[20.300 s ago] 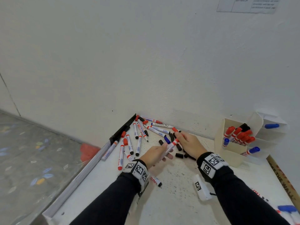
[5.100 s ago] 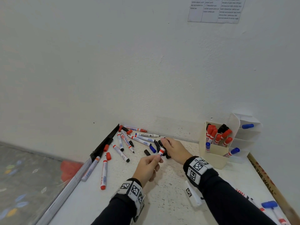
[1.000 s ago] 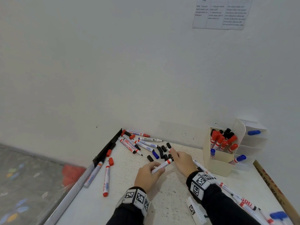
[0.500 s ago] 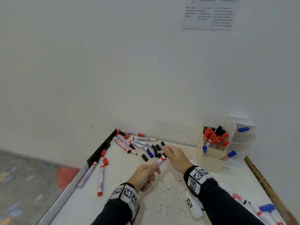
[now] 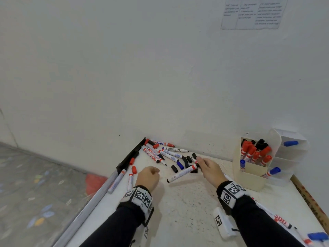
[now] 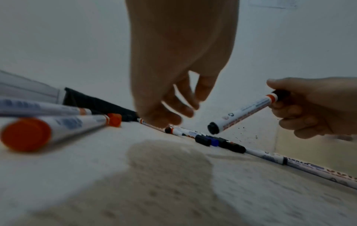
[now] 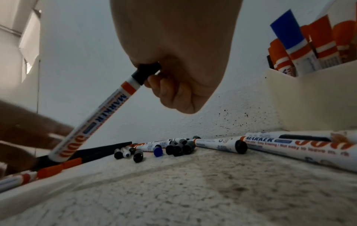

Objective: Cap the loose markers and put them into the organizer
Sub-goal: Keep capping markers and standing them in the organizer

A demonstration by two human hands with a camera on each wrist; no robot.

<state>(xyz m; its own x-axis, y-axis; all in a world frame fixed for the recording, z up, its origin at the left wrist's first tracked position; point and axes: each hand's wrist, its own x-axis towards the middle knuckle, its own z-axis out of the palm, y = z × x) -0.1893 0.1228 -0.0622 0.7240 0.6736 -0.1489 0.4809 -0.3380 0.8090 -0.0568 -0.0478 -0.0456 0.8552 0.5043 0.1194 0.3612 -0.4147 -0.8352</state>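
My right hand (image 5: 204,165) grips a white marker (image 5: 181,173) by its black cap (image 7: 146,72), the barrel slanting down and left above the table. The same marker (image 6: 241,113) hangs clear of the surface in the left wrist view. My left hand (image 5: 148,175) hovers left of it with loosely curled fingers (image 6: 185,107) and holds nothing. Several loose markers (image 5: 160,154) and caps (image 5: 185,162) lie near the back corner. The cream organizer (image 5: 252,175) stands at the right with several capped markers in it.
A black strip and a metal rail (image 5: 99,191) run along the table's left edge, with two markers (image 5: 130,179) beside them. More markers (image 5: 283,221) lie under my right forearm. A white tagged block (image 5: 223,223) sits near the front.
The left hand has let go of the marker and pulled back to the left. The right hand now holds the marker alone by its black cap.
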